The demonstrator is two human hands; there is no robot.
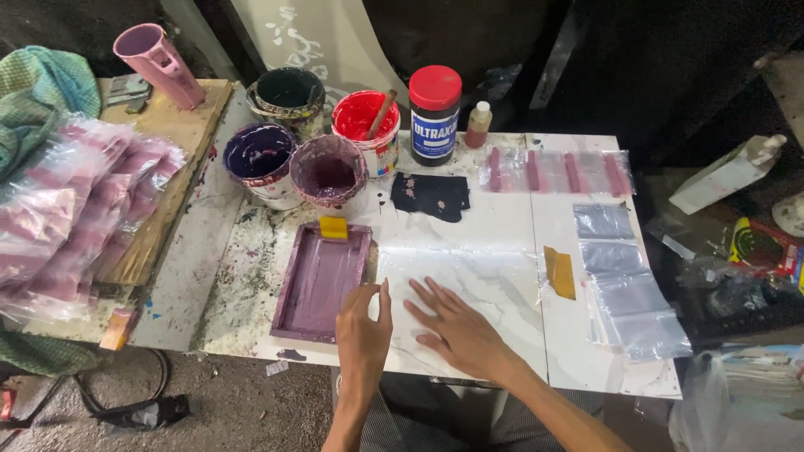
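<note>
My left hand [363, 326] rests at the near edge of a clear plastic bag [452, 272] lying flat on the white table [511, 226], thumb raised, right beside the purple-stained screen frame [322, 280]. My right hand [456, 325] lies flat on the same bag with fingers spread. Neither hand grips anything. A small yellow squeegee [333, 227] sits at the frame's far end.
Ink pots stand at the back: dark purple [260, 159], mauve [328, 172], red with a stick [366, 121], dark green [290, 92], plus a red-lidded jar [435, 115]. Printed bags [557, 172] and grey bags [624, 289] lie right; a bag pile [67, 209] left.
</note>
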